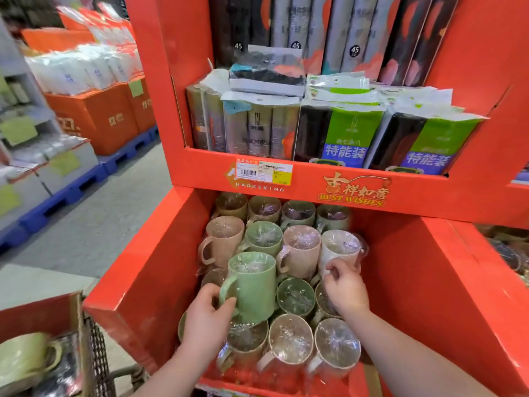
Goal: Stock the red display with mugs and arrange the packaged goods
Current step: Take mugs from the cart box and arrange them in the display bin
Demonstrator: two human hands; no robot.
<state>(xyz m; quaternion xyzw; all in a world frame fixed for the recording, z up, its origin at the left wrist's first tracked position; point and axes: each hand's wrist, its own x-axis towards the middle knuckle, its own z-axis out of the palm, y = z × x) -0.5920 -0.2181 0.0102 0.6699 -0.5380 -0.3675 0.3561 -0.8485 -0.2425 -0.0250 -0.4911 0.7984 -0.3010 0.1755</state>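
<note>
left hand (206, 313): grips green mug (253, 285) by handle, middle of red display (137, 282)
right hand (345, 287): fingers curled on wrapped white mug (340, 247), display's right side
packaged goods (340, 133): display's upper shelf

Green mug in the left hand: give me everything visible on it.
The green mug is pale matte green, plastic-looking, with one loop handle on its left side. Clear crinkled film wraps it and covers the mouth. It stands roughly upright, raised above the lower mugs in the red display. The left hand grips its handle and lower side.

Shop aisle, price label (264, 171) on red display (177, 110), boxed stock (97, 118) on pallets (65, 193)
</note>
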